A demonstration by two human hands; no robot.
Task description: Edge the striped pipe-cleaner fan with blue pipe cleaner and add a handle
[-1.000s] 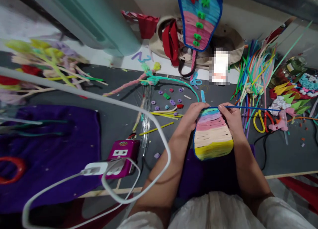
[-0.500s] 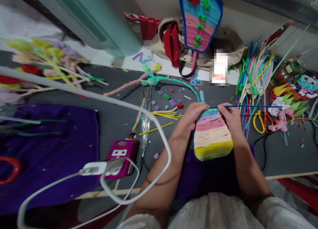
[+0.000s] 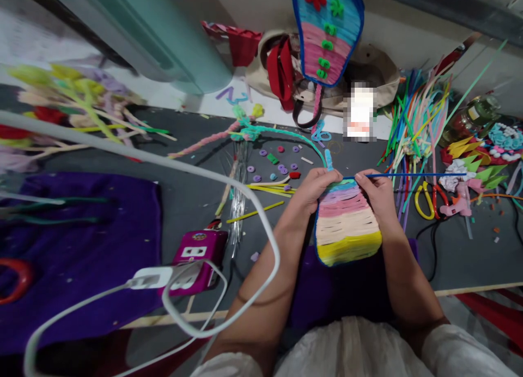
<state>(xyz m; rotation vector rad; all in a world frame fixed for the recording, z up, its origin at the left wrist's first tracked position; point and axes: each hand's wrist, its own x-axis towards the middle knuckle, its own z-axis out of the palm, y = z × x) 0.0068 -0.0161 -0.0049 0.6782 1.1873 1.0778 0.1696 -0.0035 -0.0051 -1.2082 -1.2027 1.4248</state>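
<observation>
My left hand (image 3: 316,187) is closed on the top left corner of a striped pipe-cleaner panel (image 3: 347,224). Yellow, cream, pink, lilac and teal bands cross the panel, and dark blue edging runs down its left side and along its bottom. At the top right corner my right hand (image 3: 376,190) pinches a dark blue pipe cleaner (image 3: 420,174) against the edge. The pipe cleaner's straight free end sticks out far to the right. A light blue stub (image 3: 328,160) rises beside my left fingertips, close to a twisted teal strand (image 3: 294,133).
A finished blue and pink panel (image 3: 332,44) stands against a bag at the back. Scissors (image 3: 427,200) and a pink glue gun (image 3: 458,200) lie right, below bundled pipe cleaners (image 3: 417,121). A white cable (image 3: 245,194) loops across the left foreground near a purple power strip (image 3: 200,257).
The right fingertips have slid slightly left along the panel's top edge, closer to my left hand. Both hands keep their hold, and the whole view has shifted a little.
</observation>
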